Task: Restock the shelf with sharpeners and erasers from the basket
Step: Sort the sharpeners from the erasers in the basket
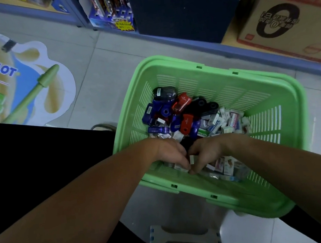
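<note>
Erasers (227, 165) in small paper sleeves lie heaped at the near end of the green plastic basket (168, 63). The top of a pale plastic stool (183, 240) shows in front of the basket's near rim. Both bare forearms reach in over that rim. The left hand (171, 152) and right hand (207, 152) are side by side, almost touching, knuckles up and fingers curled down into the pile. The right hand's fingers pinch a small white eraser (191, 159) held between the two hands. The left hand's fingers rest on a boxed eraser below, though I cannot tell if they grip it. Past the hands, more erasers spread toward the right wall. Blue, red and black sharpeners (182, 106) are piled at the far left of the basket. The basket sits on a pale tiled floor (105, 53). Off to the left a Pilot pen floor sticker (18, 85) is stuck on the tiles. Beyond runs the blue bottom shelf (227, 47), carrying a dark open box (182, 16) and a cardboard carton (285, 23).
</note>
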Demonstrator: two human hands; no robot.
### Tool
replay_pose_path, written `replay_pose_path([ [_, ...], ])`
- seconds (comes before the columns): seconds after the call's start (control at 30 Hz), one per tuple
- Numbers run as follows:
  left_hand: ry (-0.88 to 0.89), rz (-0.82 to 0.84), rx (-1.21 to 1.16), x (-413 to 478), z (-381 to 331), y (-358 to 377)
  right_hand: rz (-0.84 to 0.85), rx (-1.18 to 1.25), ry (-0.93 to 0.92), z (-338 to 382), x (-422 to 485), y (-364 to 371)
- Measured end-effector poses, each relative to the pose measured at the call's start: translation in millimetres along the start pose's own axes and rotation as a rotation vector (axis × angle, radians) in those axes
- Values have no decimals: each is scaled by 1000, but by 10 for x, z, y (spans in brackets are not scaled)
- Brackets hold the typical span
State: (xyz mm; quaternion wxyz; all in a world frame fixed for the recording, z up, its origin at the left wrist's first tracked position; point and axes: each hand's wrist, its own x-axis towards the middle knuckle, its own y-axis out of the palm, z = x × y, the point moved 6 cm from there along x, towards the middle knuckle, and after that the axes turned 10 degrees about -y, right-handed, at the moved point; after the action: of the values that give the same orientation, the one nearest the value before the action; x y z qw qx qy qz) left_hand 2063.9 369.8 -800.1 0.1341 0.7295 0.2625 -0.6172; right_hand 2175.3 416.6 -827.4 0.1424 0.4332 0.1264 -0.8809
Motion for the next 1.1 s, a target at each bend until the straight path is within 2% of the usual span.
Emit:
replay_pose_path([
  [0.13,31,-46,31,-11,-98,64,31,-60,13,52,-198,-32],
  [0.27,118,-76,-1,-72,-368,146,19,-73,105,-61,-431,-89],
  [0.33,155,-92,-89,-77,-551,205,-7,-207,141,-118,-591,-189],
  [0.43,183,-144,-328,3,-746,280,-138,-315,176,-194,-842,-382],
  [0.5,165,-109,-510,53,-836,376,-274,-361,185,-207,-1011,-511],
  [0.57,139,-41,-654,70,-899,467,-416,-314,173,-236,-1142,-630],
  [0.63,136,0,-689,54,-937,502,-531,-252,150,-279,-1238,-716],
  [0.77,118,-69,-634,128,-964,482,-632,-250,138,-352,-1290,-718],
  [0.97,119,-314,-189,263,-902,404,-714,-383,106,-168,-1010,-515],
  [1.1,92,-369,-111,195,-696,272,-772,-404,74,-97,-803,-469],
])
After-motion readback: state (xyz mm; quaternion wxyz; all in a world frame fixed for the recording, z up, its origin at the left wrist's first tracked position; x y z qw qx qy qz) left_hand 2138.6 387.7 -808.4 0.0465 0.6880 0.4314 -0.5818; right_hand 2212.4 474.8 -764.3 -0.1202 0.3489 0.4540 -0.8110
